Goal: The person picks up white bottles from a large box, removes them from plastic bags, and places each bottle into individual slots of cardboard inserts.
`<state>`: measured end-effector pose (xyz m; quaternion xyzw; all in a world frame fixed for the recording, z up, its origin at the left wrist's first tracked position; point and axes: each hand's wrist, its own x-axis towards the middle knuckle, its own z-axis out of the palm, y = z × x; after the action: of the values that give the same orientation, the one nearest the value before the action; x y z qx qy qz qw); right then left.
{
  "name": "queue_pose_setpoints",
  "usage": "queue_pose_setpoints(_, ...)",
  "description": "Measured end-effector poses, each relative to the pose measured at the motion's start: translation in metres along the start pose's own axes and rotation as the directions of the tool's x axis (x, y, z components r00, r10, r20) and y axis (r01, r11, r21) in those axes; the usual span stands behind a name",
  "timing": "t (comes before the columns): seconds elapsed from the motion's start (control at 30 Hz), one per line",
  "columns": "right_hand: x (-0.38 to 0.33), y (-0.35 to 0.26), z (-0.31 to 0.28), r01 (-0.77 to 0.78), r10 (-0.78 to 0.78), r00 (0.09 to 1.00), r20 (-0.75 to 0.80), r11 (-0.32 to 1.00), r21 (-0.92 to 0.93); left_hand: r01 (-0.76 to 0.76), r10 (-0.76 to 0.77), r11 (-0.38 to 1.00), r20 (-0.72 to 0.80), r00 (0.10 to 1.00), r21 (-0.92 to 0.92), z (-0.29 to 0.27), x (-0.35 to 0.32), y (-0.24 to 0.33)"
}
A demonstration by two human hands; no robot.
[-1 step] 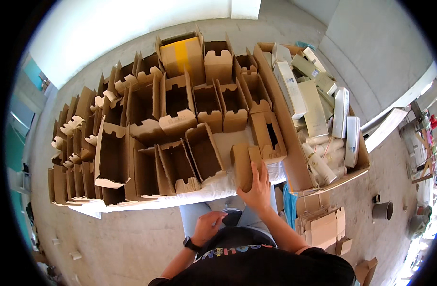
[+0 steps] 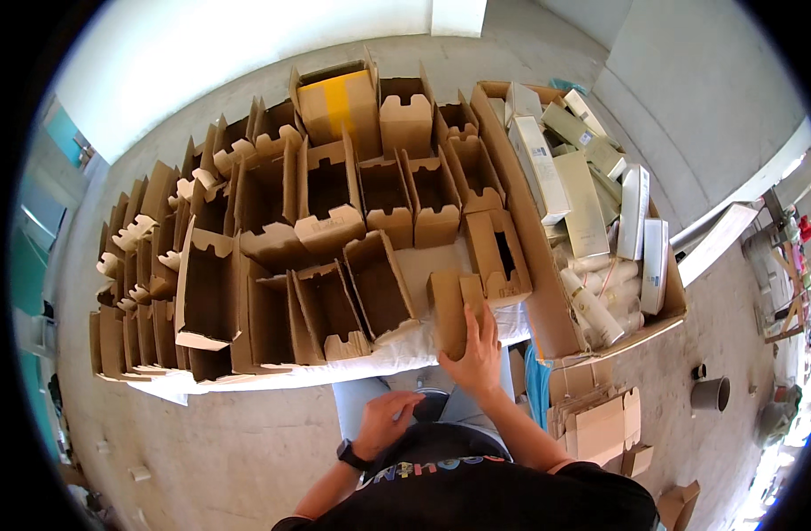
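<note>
My right hand (image 2: 476,356) is at the front edge of the table, closed around the near end of a small brown cardboard box (image 2: 447,310). The thumb lies at the box's lower left and the fingers reach up over its right part. My left hand (image 2: 388,420) hovers near my lap with its fingers loosely bent and nothing visible in it. Just beyond the held box lies another cardboard box (image 2: 494,252) with a dark slot in its top. To the left stand several open-topped cardboard boxes (image 2: 379,288) with notched flaps.
A large carton (image 2: 547,319) at the right holds white and beige narrow boxes (image 2: 587,203) and wrapped rolls (image 2: 613,288). A yellow-taped box (image 2: 339,106) stands at the back. Flattened cardboard (image 2: 604,425) and a dark bucket (image 2: 711,393) are on the floor at the right.
</note>
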<state>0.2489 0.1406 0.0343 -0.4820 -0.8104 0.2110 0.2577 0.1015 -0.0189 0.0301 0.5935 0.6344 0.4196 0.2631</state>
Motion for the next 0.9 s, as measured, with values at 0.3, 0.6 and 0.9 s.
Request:
queue_pose_setpoints(0.3, 0.008, 0.010, -0.012, 0.035, -0.036, 0.994, 0.103, 0.999, 0.008, -0.213, 0.182, 0.974, -0.288, 0.940, -0.080, -0.060, 0.231, 0.089)
queue_pose_setpoints(0.6, 0.010, 0.027, -0.021, 0.119, -0.117, 0.982, 0.146, 0.993, -0.006, 0.088, -0.088, 0.996, -0.068, 0.994, 0.000, -0.024, 0.503, -0.014)
queue_pose_setpoints(0.9, 0.010, 0.041, -0.019, 0.162, -0.167, 0.976, 0.140, 0.986, 0.046, 0.327, -0.344, 0.935, 0.124, 0.931, 0.133, 0.010, 0.580, -0.076)
